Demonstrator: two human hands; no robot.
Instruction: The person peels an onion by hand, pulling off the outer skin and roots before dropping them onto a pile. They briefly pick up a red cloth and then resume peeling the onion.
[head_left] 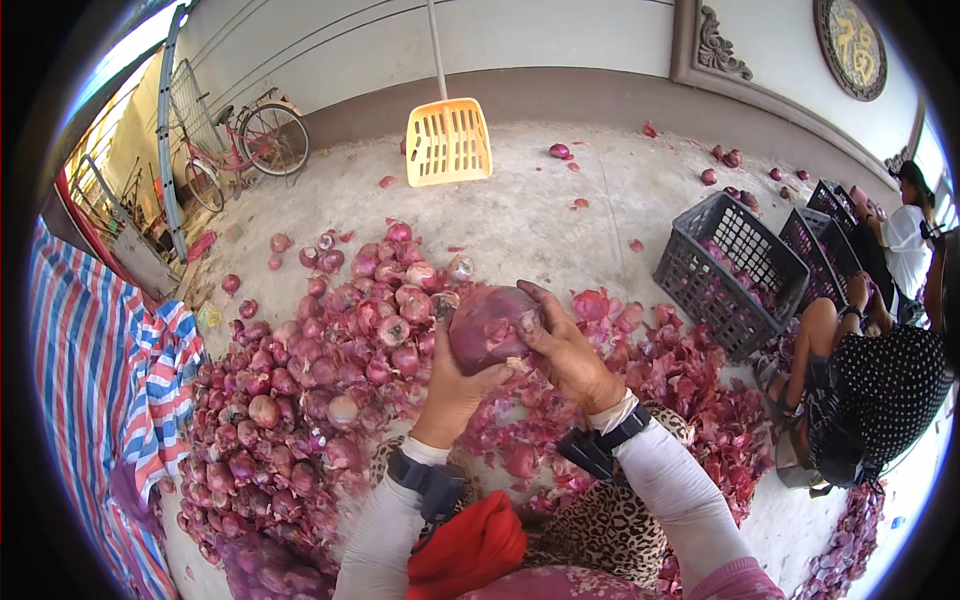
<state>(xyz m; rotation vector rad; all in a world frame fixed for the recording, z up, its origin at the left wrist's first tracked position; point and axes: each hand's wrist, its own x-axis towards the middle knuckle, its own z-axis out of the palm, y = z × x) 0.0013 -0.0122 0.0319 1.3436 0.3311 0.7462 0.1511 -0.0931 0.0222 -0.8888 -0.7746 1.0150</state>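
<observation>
Concrete floor (520,210), grey wall behind. Yellow slotted shovel (449,141) leans against the wall, blade on the floor. Pink bicycle (240,150) parked far left by a metal gate. Striped red-white-blue tarp (90,370) along the left edge. Dark plastic crate (730,270) tilted at right, two more crates (830,225) behind it. Person in a dotted dress (880,400) sits at right, another in white (908,245) further back.

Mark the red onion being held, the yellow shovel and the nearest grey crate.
red onion (488,325), head view, middle of its skin
yellow shovel (448,142), head view, slotted blade
grey crate (690,272), head view, near side wall
</observation>
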